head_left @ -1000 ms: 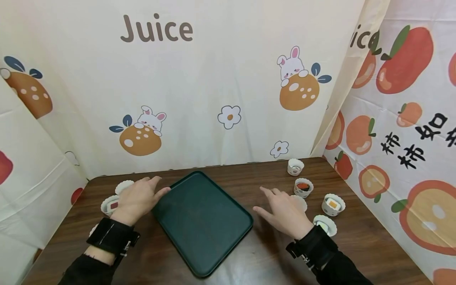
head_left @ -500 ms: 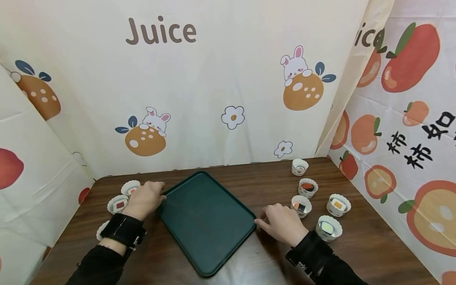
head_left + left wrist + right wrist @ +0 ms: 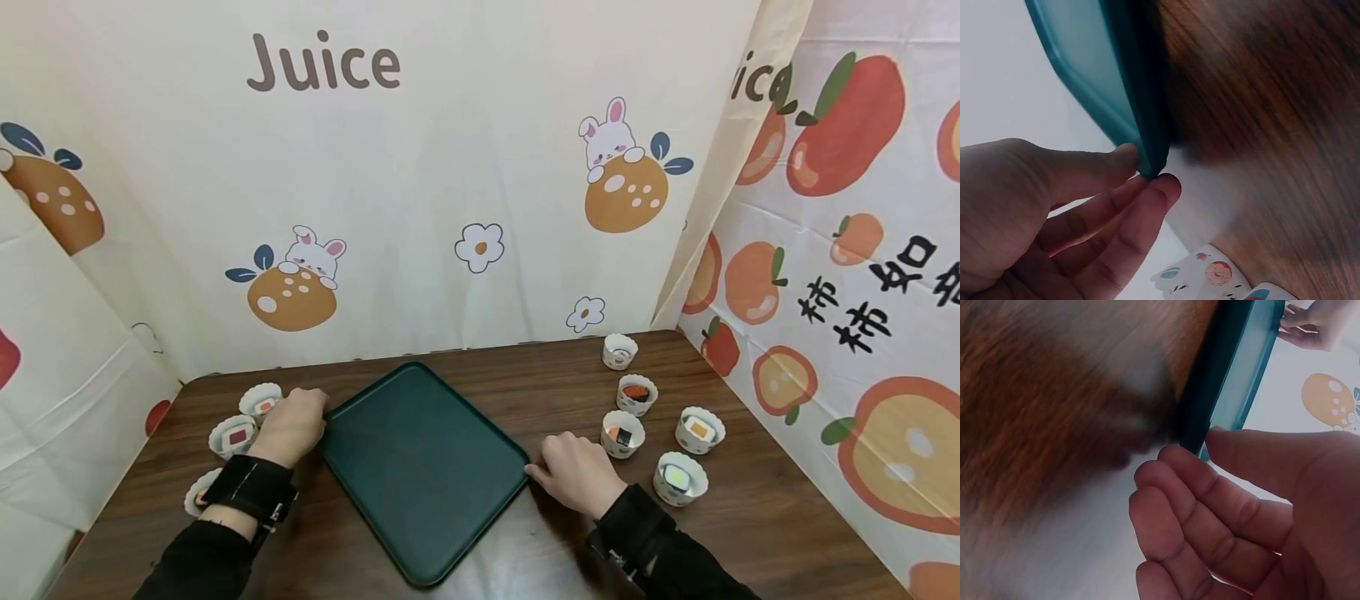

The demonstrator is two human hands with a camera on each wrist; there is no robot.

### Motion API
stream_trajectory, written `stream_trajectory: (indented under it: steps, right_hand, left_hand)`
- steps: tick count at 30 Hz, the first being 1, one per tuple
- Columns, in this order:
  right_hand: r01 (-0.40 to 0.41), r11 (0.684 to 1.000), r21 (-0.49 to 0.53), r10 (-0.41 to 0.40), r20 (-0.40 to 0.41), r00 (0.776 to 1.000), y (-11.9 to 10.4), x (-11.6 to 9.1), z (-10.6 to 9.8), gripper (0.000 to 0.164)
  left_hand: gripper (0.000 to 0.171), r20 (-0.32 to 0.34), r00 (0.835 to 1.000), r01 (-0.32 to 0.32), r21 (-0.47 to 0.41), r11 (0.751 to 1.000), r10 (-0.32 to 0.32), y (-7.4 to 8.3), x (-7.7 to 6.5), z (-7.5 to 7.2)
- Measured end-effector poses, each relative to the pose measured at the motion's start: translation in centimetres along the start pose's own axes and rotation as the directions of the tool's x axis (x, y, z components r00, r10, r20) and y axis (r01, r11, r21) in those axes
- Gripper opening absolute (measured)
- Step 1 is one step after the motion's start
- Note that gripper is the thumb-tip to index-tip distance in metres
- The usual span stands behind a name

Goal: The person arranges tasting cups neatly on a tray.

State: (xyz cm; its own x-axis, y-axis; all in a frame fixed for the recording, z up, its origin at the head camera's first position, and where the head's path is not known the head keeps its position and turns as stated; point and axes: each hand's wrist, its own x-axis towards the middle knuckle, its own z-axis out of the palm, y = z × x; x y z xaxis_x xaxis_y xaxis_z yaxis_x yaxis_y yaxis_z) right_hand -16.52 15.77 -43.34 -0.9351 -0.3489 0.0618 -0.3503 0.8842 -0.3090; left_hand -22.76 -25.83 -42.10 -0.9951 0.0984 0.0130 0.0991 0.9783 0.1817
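Observation:
A dark green rectangular tray [image 3: 423, 483] lies turned cornerwise on the brown wooden table. At its left corner my left hand [image 3: 294, 427] pinches the rim; the left wrist view shows the thumb [image 3: 1125, 156] on the inner side and fingertips [image 3: 1166, 187] beneath. My right hand [image 3: 577, 473] holds the opposite corner. In the right wrist view its thumb [image 3: 1222, 440] lies over the rim of the tray [image 3: 1235, 375], with the index fingertip against the outer side. Nothing lies on the tray.
Left of the tray stand three white paper cups, one with a red-topped piece [image 3: 234, 437]. Several more cups stand at the right, among them one with a yellow-topped piece [image 3: 700, 431] and one with a green-topped piece [image 3: 680, 478]. A printed curtain [image 3: 420, 167] hangs behind.
Both hands were spread with straighter fingers near the tray. They have come down to its left and right corners and now grip the rim. The tray stays in about the same place.

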Motion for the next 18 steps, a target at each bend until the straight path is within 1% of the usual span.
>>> stream_trajectory:
  steps: [5,9,12,18]
  right_hand:
    - [0.008,1.000,-0.013,-0.008,-0.016,1.000,-0.07,0.11,0.25,0.056]
    - [0.023,1.000,-0.020,-0.023,-0.033,0.999,-0.05,0.16,0.49,0.054]
    - [0.020,1.000,-0.012,-0.020,-0.027,0.999,-0.02,0.22,0.64,0.054]
    - [0.012,1.000,0.000,-0.012,-0.009,1.000,-0.07,0.23,0.59,0.054]
  left_hand:
    - [0.015,-0.023,1.000,-0.014,0.023,1.000,0.015,-0.13,0.30,0.54]
    - [0.014,-0.041,0.999,-0.027,0.044,0.999,0.029,-0.10,0.50,0.77]
    - [0.012,-0.037,0.999,-0.029,0.056,0.998,0.031,-0.03,0.59,0.79]
    - [0.010,-0.018,1.000,-0.010,0.061,0.998,0.011,0.12,0.84,0.72]
